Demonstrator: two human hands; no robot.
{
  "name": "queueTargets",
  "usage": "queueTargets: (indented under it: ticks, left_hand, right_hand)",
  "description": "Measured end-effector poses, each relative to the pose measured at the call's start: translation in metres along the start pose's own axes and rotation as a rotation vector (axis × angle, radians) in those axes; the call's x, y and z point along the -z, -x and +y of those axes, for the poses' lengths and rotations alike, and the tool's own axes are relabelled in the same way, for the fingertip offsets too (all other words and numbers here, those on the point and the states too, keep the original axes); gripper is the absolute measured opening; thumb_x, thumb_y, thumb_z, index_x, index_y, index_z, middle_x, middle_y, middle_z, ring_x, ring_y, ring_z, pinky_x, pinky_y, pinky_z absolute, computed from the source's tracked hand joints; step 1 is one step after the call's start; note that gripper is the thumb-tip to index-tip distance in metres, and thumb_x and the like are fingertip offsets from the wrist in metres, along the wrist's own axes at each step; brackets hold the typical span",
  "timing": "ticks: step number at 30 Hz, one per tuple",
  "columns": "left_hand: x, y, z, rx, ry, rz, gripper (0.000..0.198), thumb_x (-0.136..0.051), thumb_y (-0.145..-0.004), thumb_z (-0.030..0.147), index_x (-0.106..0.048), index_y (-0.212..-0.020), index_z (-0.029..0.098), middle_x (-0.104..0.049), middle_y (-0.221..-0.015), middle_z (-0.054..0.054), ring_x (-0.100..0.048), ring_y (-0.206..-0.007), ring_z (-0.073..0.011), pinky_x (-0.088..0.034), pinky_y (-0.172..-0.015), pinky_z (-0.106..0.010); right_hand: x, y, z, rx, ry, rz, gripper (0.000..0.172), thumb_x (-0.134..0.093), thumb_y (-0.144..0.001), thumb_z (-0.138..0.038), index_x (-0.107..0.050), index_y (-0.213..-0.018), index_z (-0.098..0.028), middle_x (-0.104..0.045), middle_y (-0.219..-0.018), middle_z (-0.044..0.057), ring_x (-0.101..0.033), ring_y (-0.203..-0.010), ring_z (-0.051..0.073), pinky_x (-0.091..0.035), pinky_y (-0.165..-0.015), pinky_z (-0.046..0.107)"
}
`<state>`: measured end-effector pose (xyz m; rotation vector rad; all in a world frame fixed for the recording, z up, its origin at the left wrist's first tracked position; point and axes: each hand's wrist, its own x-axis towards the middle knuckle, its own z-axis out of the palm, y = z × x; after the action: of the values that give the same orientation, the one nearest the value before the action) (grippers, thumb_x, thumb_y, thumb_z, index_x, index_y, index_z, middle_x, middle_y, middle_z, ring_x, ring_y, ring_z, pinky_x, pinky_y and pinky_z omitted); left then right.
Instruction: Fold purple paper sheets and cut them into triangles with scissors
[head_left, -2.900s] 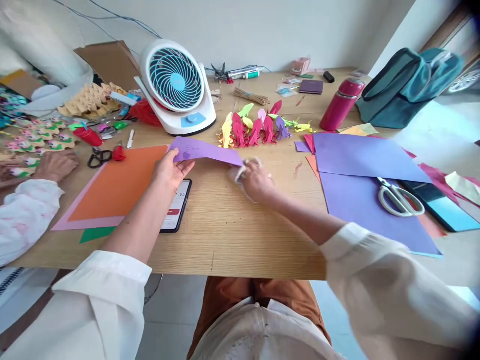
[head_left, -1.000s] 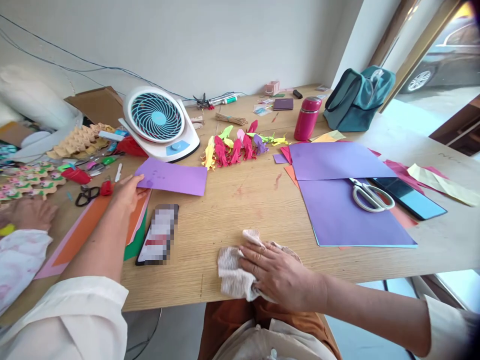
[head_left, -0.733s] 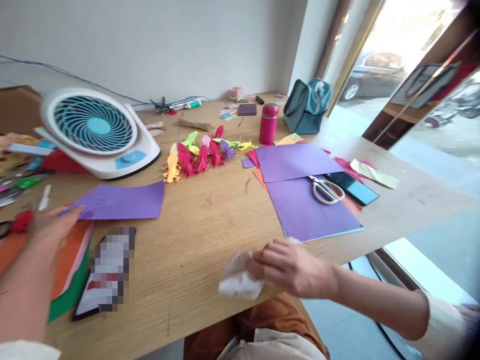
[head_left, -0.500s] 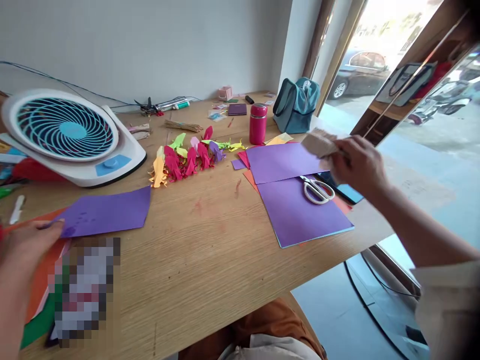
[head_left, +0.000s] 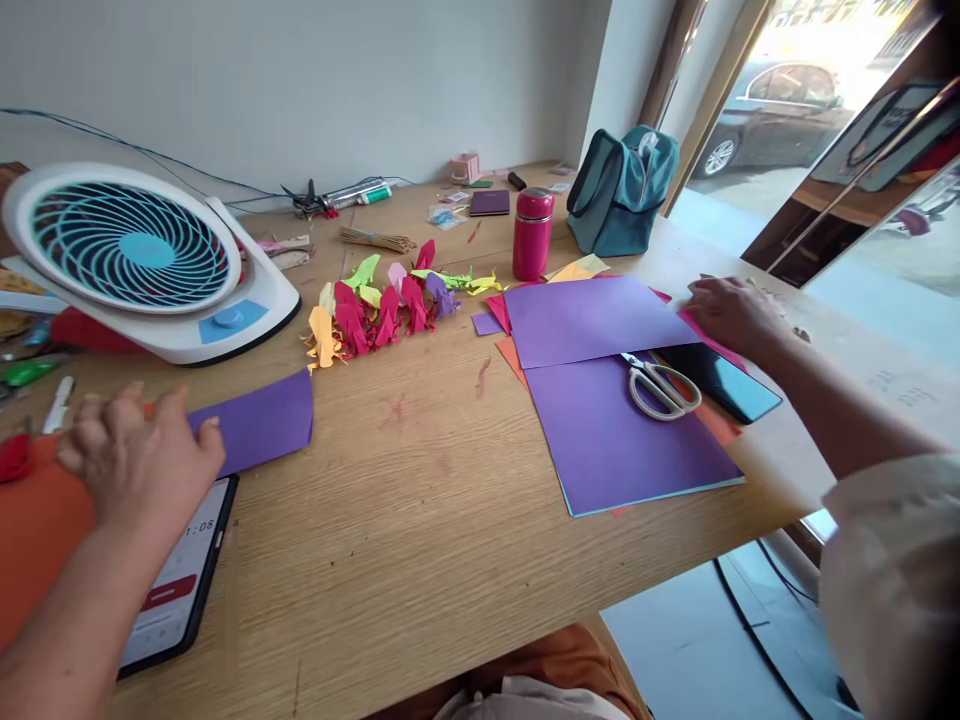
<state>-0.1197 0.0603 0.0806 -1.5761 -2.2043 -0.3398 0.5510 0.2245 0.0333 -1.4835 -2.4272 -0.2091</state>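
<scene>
My left hand (head_left: 142, 450) is spread over the left end of a purple paper strip (head_left: 262, 422), its fingers apart and the thumb near the paper. Beneath that forearm lies a phone (head_left: 169, 620) with a lit screen, beside orange paper (head_left: 34, 540). My right hand (head_left: 739, 312) rests palm down at the right side of the table, fingers stretched out to the left; what lies under the palm is hidden. Near it are a purple sheet (head_left: 592, 315) on top of a larger purple stack (head_left: 607, 440), white-handled scissors (head_left: 660, 390) and a dark phone (head_left: 724, 380).
A fan (head_left: 150, 250) stands at the left. Colourful cut-paper shapes (head_left: 386, 315) lie in a row mid-table. Behind are a bundle of thin sticks (head_left: 375, 240), a pink flask (head_left: 532, 235), a teal bag (head_left: 624, 190) and a purple booklet (head_left: 490, 203). Glass panes border the right side.
My right hand has come down to the table at the right; the pale bundle it held no longer shows. My left hand has let go of the purple strip's end and spread over it.
</scene>
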Motion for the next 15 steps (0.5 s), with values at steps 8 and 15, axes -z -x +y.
queueTargets:
  ticks: [8,15]
  left_hand:
    - [0.002,0.075,0.090,-0.482,0.196,0.080,0.031,-0.053,-0.098,0.027,-0.067,-0.123,0.016,-0.059,-0.143,-0.018,-0.044,-0.143,-0.0370,-0.029,-0.118,-0.061]
    - [-0.006,0.107,0.115,-0.618,0.279,0.038,0.044,-0.052,-0.099,0.021,-0.056,-0.142,0.017,-0.057,-0.149,-0.014,-0.044,-0.145,-0.0339,-0.019,-0.122,-0.062]
  right_hand:
    - [-0.017,-0.012,-0.115,0.078,0.176,-0.168,0.049,-0.047,-0.098,-0.030,-0.047,-0.146,-0.019,-0.060,-0.143,0.014,-0.061,-0.120,0.033,-0.049,-0.089,0.044]
    - [-0.014,-0.025,-0.144,0.048,0.353,-0.195,0.035,-0.039,-0.096,-0.011,-0.066,-0.118,-0.017,-0.074,-0.106,0.013,-0.066,-0.090,0.026,-0.038,-0.070,0.035]
